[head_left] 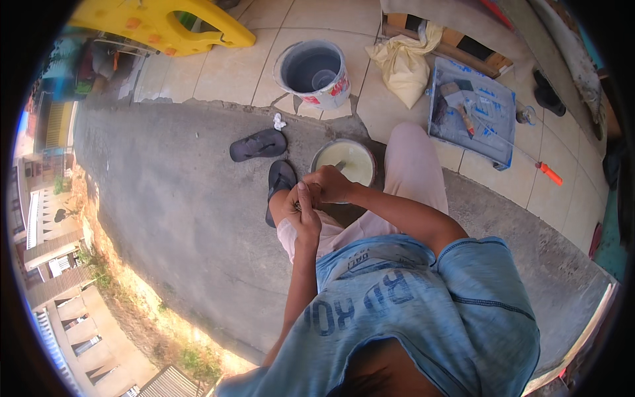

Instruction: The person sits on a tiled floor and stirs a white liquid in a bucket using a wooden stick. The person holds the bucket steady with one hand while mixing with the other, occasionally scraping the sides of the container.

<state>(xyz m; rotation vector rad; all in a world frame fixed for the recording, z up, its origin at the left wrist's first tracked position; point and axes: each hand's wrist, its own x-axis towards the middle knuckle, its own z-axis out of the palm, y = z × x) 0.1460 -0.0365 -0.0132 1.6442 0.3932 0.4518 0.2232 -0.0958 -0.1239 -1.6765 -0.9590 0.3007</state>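
Observation:
My left hand (302, 215) is closed, thumb up, round a small bristly thing (297, 206) that looks like a brush head, mostly hidden by the fingers. My right hand (331, 185) is closed right against the left, its grip too hidden to name. Just beyond them, a round can (357, 161) of pale creamy liquid sits on the concrete, with a flat grey tool (340, 165) showing over it behind my right knuckles; whether I hold that tool is unclear. My bare foot rests on a black flip-flop (280, 175); another (258, 144) lies above it.
Grey concrete (165, 218) meets a tiled ledge (218, 66) holding a bucket (311, 69), cream bag (403, 63), grey tray of tools (473, 112), orange-handled tool (549, 173) and yellow plastic structure (152, 26). A drop (99, 264) with buildings below borders the left.

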